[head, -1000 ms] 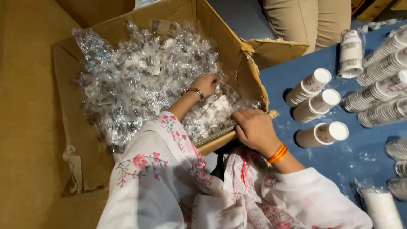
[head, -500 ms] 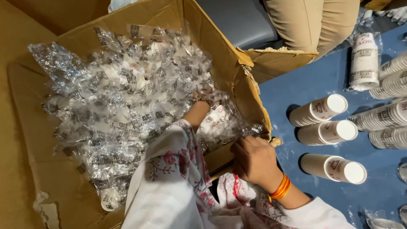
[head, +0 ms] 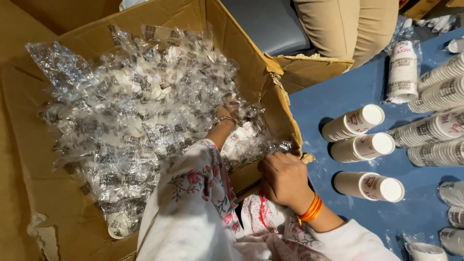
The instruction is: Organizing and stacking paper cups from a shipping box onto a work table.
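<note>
Brown corrugated cardboard box (head: 251, 63), matt and rough, torn and frayed along the rim at centre frame. Heaped inside, crinkled clear plastic wrappers (head: 135, 121), glossy, catching white glints, printed in black. Buried in that film to the wrist, left hand (head: 226, 113), thin metal bangle shining at the wrist. Gripping the ragged cardboard edge, right hand (head: 282, 176), with smooth orange bangles at the wrist. Soft matt white cloth sleeves (head: 193, 212), floral print in pink, lower centre. At right, white paper cups (head: 369, 186), smooth, faint sheen, some sleeved in glossy film, on a matt blue tabletop (head: 338, 92).
</note>
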